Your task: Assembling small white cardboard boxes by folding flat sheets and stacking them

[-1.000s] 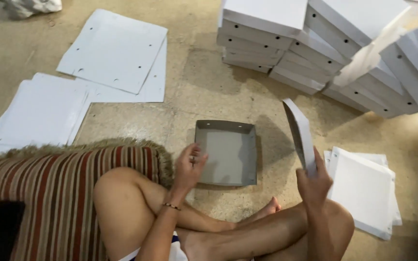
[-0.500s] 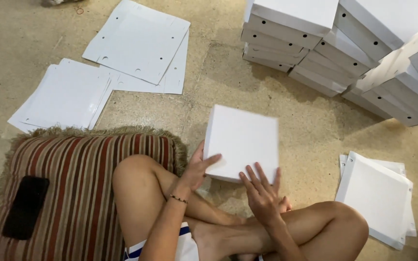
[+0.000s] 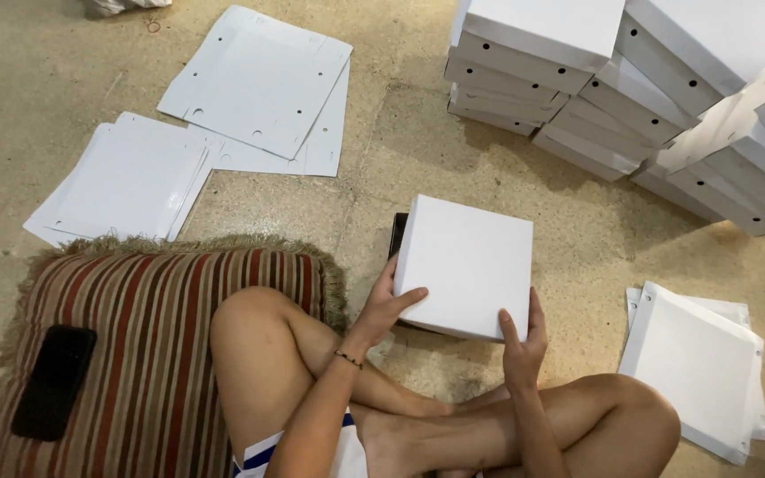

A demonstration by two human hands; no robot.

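Between both hands (image 3: 382,305), closed white box (image 3: 467,265)

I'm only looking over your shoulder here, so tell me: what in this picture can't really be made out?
- Box base: the white lid covers it in the head view; only a dark edge shows.
- Stacked white boxes: cut off by the top and right edges, so no count.
- Flat sheets at right: overlapping, number unclear.
- Left hand and right hand: palms hidden against the lid.
- Dark phone on the striped cushion: screen shows nothing.
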